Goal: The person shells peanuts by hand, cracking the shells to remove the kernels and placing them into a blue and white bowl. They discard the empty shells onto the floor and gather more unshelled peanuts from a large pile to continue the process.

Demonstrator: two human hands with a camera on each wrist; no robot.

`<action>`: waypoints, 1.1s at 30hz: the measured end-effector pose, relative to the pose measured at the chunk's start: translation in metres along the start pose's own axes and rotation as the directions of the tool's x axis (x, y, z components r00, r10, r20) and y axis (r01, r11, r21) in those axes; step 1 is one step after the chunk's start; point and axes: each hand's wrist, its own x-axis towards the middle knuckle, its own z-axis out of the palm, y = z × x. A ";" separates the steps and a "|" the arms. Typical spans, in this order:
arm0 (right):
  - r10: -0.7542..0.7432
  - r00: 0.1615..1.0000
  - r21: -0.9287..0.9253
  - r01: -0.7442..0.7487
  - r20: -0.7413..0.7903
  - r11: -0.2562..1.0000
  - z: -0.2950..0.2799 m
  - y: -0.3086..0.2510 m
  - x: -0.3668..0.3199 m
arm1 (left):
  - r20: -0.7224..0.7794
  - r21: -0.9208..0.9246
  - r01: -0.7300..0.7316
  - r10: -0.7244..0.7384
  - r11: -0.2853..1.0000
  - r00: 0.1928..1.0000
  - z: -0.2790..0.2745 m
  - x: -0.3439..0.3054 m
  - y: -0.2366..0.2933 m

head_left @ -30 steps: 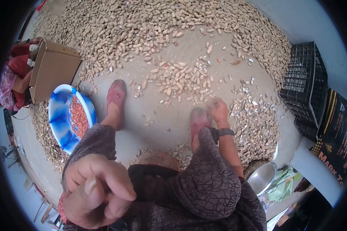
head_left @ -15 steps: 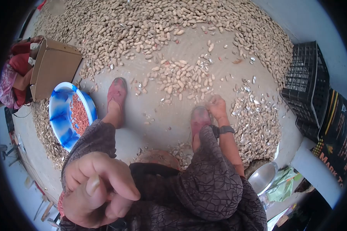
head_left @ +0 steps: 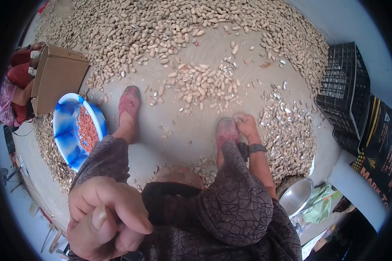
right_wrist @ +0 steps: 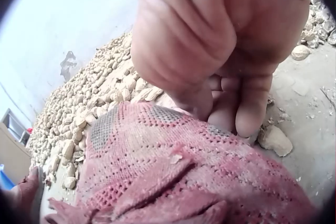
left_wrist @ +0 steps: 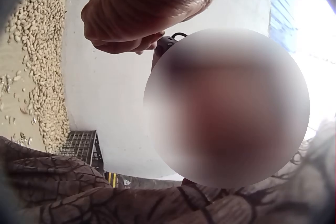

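Beside the toe of the right shoe (head_left: 226,132), low over the floor (head_left: 161,126), I have the right hand (head_left: 248,126), with a dark band (head_left: 257,148) round its wrist. Its fingers are bent downward behind the shoe, and a pale pod (right_wrist: 275,141) lies just beside the fingertips; I cannot tell whether they pinch anything.

My left hand (head_left: 106,217) is raised at the near left, close to the head camera, its fingers curled in and the thumb drawn up against them; whether something sits inside them I cannot tell.

On the floor farther off, between and beyond the two shoes, I see the small pile of peanuts (head_left: 200,87), well apart from the left hand. A much larger heap of peanuts (head_left: 139,26) spreads across the far side. To the right of the right hand lie broken shells (head_left: 289,135), with a metal bowl (head_left: 297,198) nearer and a black crate (head_left: 344,82) farther right. Left of the left shoe (head_left: 130,102), a blue and white basin (head_left: 65,130) holds reddish kernels (head_left: 88,130), near a cardboard box (head_left: 59,80).
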 end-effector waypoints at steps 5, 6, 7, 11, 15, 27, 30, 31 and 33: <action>-0.038 0.997 -0.164 0.048 0.064 0.985 -0.004 0.008 0.006 | -0.052 0.027 -0.024 0.025 0.999 0.998 0.005 -0.001 0.000; -0.019 0.996 -0.228 0.038 0.083 0.973 -0.005 0.006 0.006 | -0.034 0.032 0.001 0.000 0.999 0.999 0.002 -0.002 0.000; -0.020 0.996 -0.229 0.039 0.083 0.973 -0.006 0.005 0.005 | -0.015 0.038 0.026 -0.026 0.999 1.000 0.000 -0.002 0.001; -0.030 0.999 -0.181 0.023 -0.039 0.983 -0.008 0.000 -0.002 | -0.033 0.054 0.025 -0.023 0.998 0.999 0.000 -0.001 0.000; -0.070 0.996 -0.133 0.063 -0.048 0.989 -0.002 0.010 0.000 | -0.017 0.050 0.017 -0.016 0.999 1.000 -0.003 -0.002 -0.002; 0.005 0.995 -0.048 -0.010 -0.097 0.999 -0.008 0.014 -0.015 | -0.035 0.063 0.003 -0.001 0.998 0.999 -0.007 -0.013 -0.009; -0.006 0.998 -0.035 0.003 -0.070 0.999 -0.011 0.016 -0.018 | -0.028 0.119 0.011 -0.008 0.993 1.000 -0.008 -0.014 -0.010; -0.004 0.997 -0.032 0.001 -0.072 0.999 -0.010 0.018 -0.017 | -0.017 0.167 0.014 -0.011 0.986 1.000 -0.009 -0.014 -0.010; 0.006 0.991 -0.074 -0.016 -0.131 0.997 -0.008 0.019 -0.015 | -0.007 0.169 0.015 -0.014 0.985 1.000 -0.011 -0.014 -0.012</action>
